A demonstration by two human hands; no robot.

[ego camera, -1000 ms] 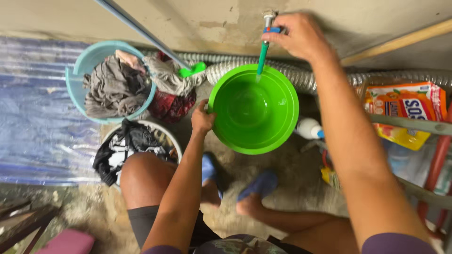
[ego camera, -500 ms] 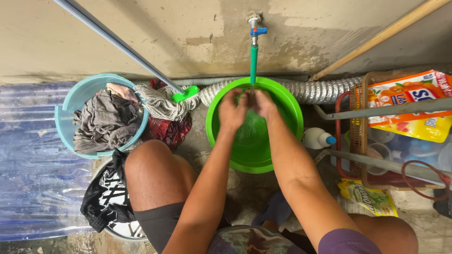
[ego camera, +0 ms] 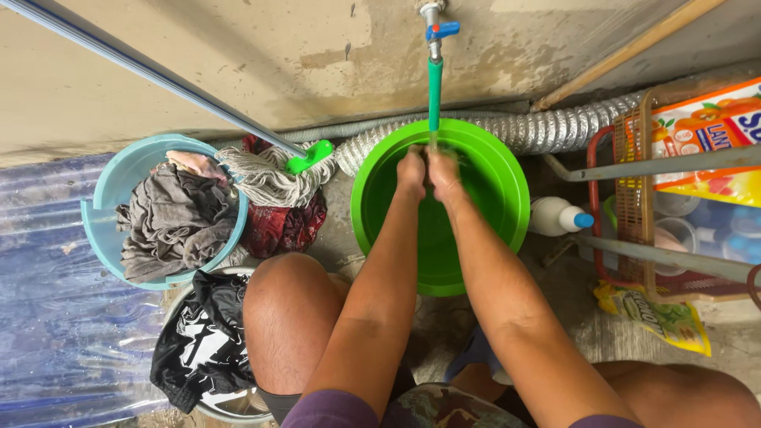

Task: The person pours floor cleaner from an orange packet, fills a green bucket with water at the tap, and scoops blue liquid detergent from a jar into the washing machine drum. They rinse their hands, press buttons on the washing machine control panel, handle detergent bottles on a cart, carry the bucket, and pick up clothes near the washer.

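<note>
Both hands meet over a round bright-green basin [ego camera: 507, 206] that sits on the concrete floor against the wall, its open mouth facing up toward the camera. The left hand [ego camera: 411, 173] and the right hand [ego camera: 444, 176] are pressed side by side, knuckles touching, directly beneath the end of a green hose sleeve [ego camera: 434, 93] that hangs from a wall tap [ego camera: 433, 24] with a blue handle. The sleeve's long axis runs straight down the wall, its open end pointing into the basin — right onto the fingertips, which lie at or just under its mouth. The fingers of both hands are curled inward against each other; whether they clasp anything between them cannot be told, and no object shows in either hand. The basin lies below and around the hands, its far rim just beyond the fingers, its near rim under the forearms. Left of the basin, a string mop head [ego camera: 265, 178] with a green socket rests against a light-blue bucket [ego camera: 107, 230] heaped with grey and pink cloths [ego camera: 170, 218]; a dark red cloth [ego camera: 281, 226] lies between bucket and basin. Nearer the camera a black-and-white garment [ego camera: 194, 341] drapes over a pale tub — just beside the person's bare left knee [ego camera: 289, 317]. Behind the basin a ribbed silver duct hose [ego camera: 555, 131] runs along the wall's foot. To the right a white bottle with a blue cap [ego camera: 559, 216] lies on its side, cap pointing right, near a wire rack [ego camera: 634, 198] holding an orange-and-yellow packet [ego camera: 709, 135].
</note>
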